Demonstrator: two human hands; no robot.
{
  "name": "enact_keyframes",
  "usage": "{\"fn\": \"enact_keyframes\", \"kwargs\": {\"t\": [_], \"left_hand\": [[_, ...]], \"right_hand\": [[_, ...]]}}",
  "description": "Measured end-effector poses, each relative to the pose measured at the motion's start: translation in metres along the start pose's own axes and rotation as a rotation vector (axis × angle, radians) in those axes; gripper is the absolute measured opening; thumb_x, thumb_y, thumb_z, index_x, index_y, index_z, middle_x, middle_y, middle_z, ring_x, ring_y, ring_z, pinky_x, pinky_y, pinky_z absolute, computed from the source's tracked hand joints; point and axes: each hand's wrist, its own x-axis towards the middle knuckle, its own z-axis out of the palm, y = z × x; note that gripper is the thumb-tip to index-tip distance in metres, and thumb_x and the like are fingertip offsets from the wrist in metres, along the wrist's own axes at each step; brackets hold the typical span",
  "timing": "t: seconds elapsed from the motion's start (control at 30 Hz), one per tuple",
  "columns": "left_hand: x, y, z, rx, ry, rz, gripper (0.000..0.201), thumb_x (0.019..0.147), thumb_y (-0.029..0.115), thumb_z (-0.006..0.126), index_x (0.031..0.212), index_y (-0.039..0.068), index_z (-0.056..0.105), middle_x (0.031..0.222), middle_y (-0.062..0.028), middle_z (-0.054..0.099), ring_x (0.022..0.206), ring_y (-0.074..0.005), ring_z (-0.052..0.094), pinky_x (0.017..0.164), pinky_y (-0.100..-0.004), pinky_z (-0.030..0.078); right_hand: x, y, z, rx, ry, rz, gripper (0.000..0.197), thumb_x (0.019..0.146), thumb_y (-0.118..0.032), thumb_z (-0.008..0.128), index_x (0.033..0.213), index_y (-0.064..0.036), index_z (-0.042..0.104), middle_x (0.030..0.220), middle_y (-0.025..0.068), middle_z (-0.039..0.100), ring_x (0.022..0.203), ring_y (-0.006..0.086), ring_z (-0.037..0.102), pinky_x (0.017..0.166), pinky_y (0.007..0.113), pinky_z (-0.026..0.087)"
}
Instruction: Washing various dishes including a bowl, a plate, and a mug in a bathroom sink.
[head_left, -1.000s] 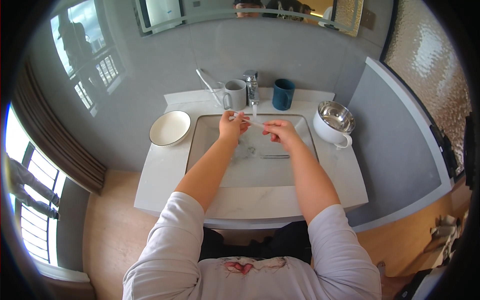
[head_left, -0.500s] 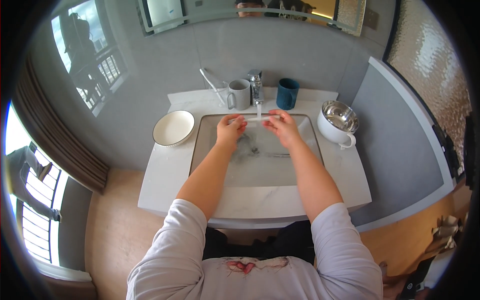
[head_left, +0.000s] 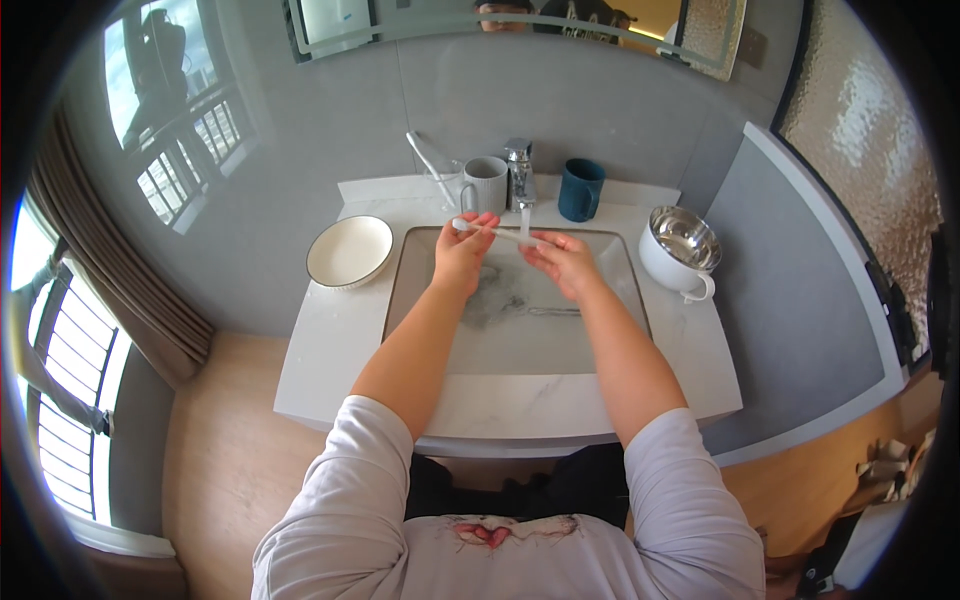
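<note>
Over sink (head_left: 610,300) | left hand (head_left: 463,250), right hand (head_left: 560,260) pinch white stick (head_left: 492,232) under tap (head_left: 520,170) | basin rim clear of both

Daylight enters from the window (head_left: 150,110) at the upper left, leaving the scene bright and evenly lit (shadows stay soft). Fisheye distortion bends straight edges near the dark circular rim, where detail softens.

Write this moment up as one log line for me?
left hand: holds thin white stick | right hand: on its other end | tap: running onto stick | sink: beneath | grey mug, blue mug: behind
</note>
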Motion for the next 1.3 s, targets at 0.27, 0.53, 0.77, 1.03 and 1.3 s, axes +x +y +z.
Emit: {"fn": "enact_keyframes", "kwargs": {"t": [0.27, 0.53, 0.77, 1.03, 1.3], "left_hand": [[0.004, -0.012, -0.001, 0.175, -0.015, -0.063, 0.022, 0.093, 0.002, 0.059, 0.115, 0.002, 0.057, 0.11, -0.0088, 0.065, 0.104, -0.0181, 0.063, 0.088, -0.0268, 0.051], [-0.007, -0.034, 0.022, 0.849, -0.14, -0.1, 0.031, 0.095, 0.023, 0.06, 0.118, 0.003, 0.065, 0.088, -0.0061, 0.067, 0.073, -0.0116, 0.059, 0.063, -0.0279, 0.05], [-0.001, -0.036, 0.004, 0.479, -0.211, -0.283, 0.03, 0.098, 0.028, 0.051, 0.111, 0.004, 0.064, 0.1, -0.0064, 0.065, 0.087, -0.0179, 0.062, 0.076, -0.0342, 0.05], [-0.01, -0.013, 0.002, 0.545, -0.226, -0.586, 0.027, 0.096, 0.029, 0.055, 0.109, 0.007, 0.063, 0.097, -0.0058, 0.065, 0.084, -0.0175, 0.063, 0.077, -0.0325, 0.051], [0.008, -0.05, -0.032, 0.937, -0.4, -0.376, 0.039, 0.084, 0.033, 0.071, 0.111, 0.006, 0.064, 0.098, -0.0095, 0.067, 0.087, -0.022, 0.065, 0.077, -0.0339, 0.052]], "right_hand": [[-0.01, -0.001, -0.003, -0.47, -0.221, 0.395, 0.031, 0.094, -0.016, 0.059, 0.122, -0.0036, 0.058, 0.111, 0.0105, 0.067, 0.097, 0.0224, 0.068, 0.084, 0.034, 0.055], [-0.025, -0.001, 0.03, -0.36, -0.225, 0.375, 0.025, 0.088, -0.006, 0.062, 0.112, -0.002, 0.055, 0.095, 0.0128, 0.068, 0.085, 0.0258, 0.071, 0.076, 0.04, 0.06], [-0.014, -0.002, 0.018, -0.287, -0.079, 0.27, 0.025, 0.087, -0.011, 0.068, 0.108, -0.0048, 0.057, 0.096, 0.0103, 0.067, 0.085, 0.0229, 0.07, 0.075, 0.038, 0.06], [-0.011, -0.008, 0.015, -0.382, 0.095, 0.081, 0.022, 0.085, -0.015, 0.072, 0.102, -0.01, 0.06, 0.081, -0.0013, 0.062, 0.066, 0.0079, 0.056, 0.057, 0.023, 0.046], [-0.003, -0.024, 0.005, -0.714, 0.226, -0.317, 0.018, 0.09, -0.022, 0.065, 0.091, -0.0039, 0.064, 0.07, 0.0041, 0.063, 0.059, 0.011, 0.058, 0.053, 0.027, 0.046]]}}
